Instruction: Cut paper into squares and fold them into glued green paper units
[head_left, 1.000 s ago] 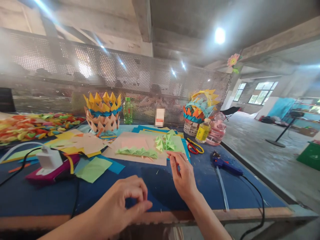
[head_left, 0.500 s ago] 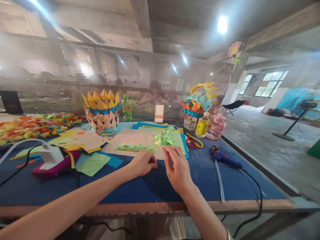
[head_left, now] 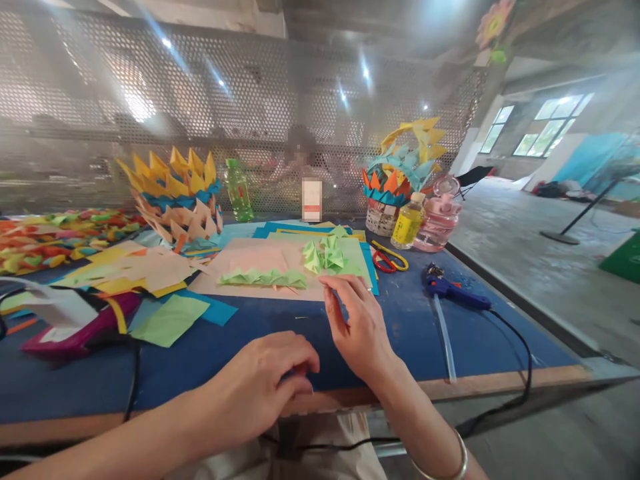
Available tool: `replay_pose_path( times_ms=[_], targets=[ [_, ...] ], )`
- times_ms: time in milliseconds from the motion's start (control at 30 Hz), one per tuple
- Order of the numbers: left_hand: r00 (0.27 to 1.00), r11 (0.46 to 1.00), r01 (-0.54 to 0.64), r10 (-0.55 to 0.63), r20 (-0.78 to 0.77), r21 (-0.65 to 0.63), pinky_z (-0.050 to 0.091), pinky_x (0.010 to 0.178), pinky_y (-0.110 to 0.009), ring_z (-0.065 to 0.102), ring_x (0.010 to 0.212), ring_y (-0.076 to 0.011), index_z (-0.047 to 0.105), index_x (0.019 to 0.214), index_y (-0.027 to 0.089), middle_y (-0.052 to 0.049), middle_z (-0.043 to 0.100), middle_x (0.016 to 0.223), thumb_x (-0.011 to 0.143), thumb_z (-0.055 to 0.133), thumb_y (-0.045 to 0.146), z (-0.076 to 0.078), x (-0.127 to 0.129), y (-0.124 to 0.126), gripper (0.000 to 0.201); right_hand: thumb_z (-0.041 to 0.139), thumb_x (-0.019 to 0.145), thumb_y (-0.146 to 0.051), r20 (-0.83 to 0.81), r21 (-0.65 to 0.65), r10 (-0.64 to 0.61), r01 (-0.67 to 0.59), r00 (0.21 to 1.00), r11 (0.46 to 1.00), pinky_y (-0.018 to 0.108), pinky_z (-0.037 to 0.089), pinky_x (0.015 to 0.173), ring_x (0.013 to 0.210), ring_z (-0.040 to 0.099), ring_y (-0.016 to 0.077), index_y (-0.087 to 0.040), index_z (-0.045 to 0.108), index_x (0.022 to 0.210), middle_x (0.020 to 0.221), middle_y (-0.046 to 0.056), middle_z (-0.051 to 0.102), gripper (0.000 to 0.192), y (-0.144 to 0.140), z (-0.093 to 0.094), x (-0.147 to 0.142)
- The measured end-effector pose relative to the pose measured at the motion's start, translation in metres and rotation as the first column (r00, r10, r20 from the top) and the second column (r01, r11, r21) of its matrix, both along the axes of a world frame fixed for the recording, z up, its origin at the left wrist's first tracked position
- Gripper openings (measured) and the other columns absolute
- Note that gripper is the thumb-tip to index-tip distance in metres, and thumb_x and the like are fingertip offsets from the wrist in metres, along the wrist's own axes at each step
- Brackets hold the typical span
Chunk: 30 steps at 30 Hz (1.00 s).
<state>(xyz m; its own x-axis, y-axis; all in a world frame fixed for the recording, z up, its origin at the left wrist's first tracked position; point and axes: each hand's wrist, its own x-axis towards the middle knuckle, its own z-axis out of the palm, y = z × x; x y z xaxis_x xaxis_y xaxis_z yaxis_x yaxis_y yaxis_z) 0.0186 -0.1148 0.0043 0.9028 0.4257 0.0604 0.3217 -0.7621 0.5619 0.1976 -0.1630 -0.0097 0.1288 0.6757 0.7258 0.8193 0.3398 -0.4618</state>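
My left hand [head_left: 267, 381] hovers over the table's front edge, thumb and curled fingers apart, with nothing visible between them. My right hand [head_left: 357, 330] is farther forward, its fingers loosely bent and apart from the thumb, holding nothing that I can see. Its fingertips are close to the front edge of a pale peach paper sheet [head_left: 207, 285]. On that sheet lies a row of folded light-green paper points [head_left: 263, 278]. A cluster of folded green paper pieces [head_left: 325, 253] sits just beyond my right fingertips.
Scissors [head_left: 387, 258] and a blue glue gun [head_left: 455, 292] with its cord lie to the right. Bottles, including a yellow-labelled one [head_left: 407, 221], stand behind. Left are a folded-paper basket [head_left: 177, 200], loose paper squares [head_left: 170, 321] and a magenta power strip [head_left: 83, 327].
My left hand has drawn back from the row of green points toward the table's front edge, its fingers loosening. My right hand stays near the sheet. The view has tilted down.
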Motion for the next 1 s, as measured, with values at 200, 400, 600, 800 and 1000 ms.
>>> replay_pose_path(
  times_ms=[200, 400, 600, 800, 1000],
  targets=[
    [0.993, 0.983, 0.121, -0.118, -0.031, 0.141, 0.039, 0.075, -0.027, 0.054, 0.086, -0.0168, 0.061, 0.083, 0.021, -0.001, 0.060, 0.087, 0.088, 0.050, 0.010, -0.015, -0.001, -0.010, 0.016, 0.044, 0.095, -0.014, 0.036, 0.002, 0.010, -0.010, 0.999, 1.000, 0.038, 0.048, 0.090, 0.097, 0.057, 0.0217, -0.016, 0.061, 0.113, 0.102, 0.010, 0.065, 0.025, 0.000, -0.001, -0.001],
    [0.999, 0.998, -0.041, 0.040, 0.013, 0.054, 0.038, 0.065, -0.024, 0.051, 0.070, -0.0121, 0.053, 0.077, 0.019, 0.003, 0.058, 0.077, 0.083, 0.052, 0.008, 0.003, 0.003, 0.016, 0.013, 0.044, 0.095, -0.013, 0.043, -0.005, 0.009, -0.008, 0.999, 1.000, 0.037, 0.047, 0.089, 0.096, 0.057, 0.0214, -0.015, 0.061, 0.111, 0.103, 0.010, 0.065, 0.024, 0.000, -0.001, -0.002],
    [0.991, 0.978, -0.125, 0.130, -0.018, 0.168, 0.039, 0.070, -0.028, 0.055, 0.075, -0.0162, 0.055, 0.073, 0.019, 0.001, 0.059, 0.075, 0.082, 0.053, 0.014, 0.001, 0.016, 0.066, 0.011, 0.044, 0.095, -0.014, 0.050, -0.024, 0.013, -0.012, 0.999, 1.000, 0.036, 0.047, 0.090, 0.100, 0.056, 0.0219, -0.015, 0.060, 0.114, 0.106, 0.010, 0.064, 0.025, -0.001, -0.002, -0.002],
    [0.994, 0.960, -0.102, 0.109, -0.014, 0.261, 0.040, 0.072, -0.031, 0.055, 0.077, -0.0185, 0.054, 0.073, 0.019, -0.001, 0.059, 0.075, 0.082, 0.053, 0.013, -0.013, 0.030, 0.072, 0.011, 0.044, 0.095, -0.014, 0.060, -0.031, 0.004, -0.002, 0.998, 1.000, 0.036, 0.047, 0.090, 0.099, 0.056, 0.0220, -0.016, 0.060, 0.114, 0.105, 0.009, 0.064, 0.025, 0.000, -0.003, -0.002],
    [0.994, 0.971, -0.039, 0.063, -0.095, 0.236, 0.044, 0.076, -0.030, 0.056, 0.079, -0.0167, 0.055, 0.081, 0.020, -0.001, 0.060, 0.081, 0.089, 0.046, 0.013, -0.027, -0.021, 0.052, 0.013, 0.045, 0.094, -0.014, 0.062, -0.030, -0.003, 0.004, 0.998, 1.000, 0.036, 0.047, 0.090, 0.098, 0.056, 0.0217, -0.016, 0.061, 0.114, 0.105, 0.009, 0.064, 0.025, 0.001, -0.003, 0.001]
  ],
)
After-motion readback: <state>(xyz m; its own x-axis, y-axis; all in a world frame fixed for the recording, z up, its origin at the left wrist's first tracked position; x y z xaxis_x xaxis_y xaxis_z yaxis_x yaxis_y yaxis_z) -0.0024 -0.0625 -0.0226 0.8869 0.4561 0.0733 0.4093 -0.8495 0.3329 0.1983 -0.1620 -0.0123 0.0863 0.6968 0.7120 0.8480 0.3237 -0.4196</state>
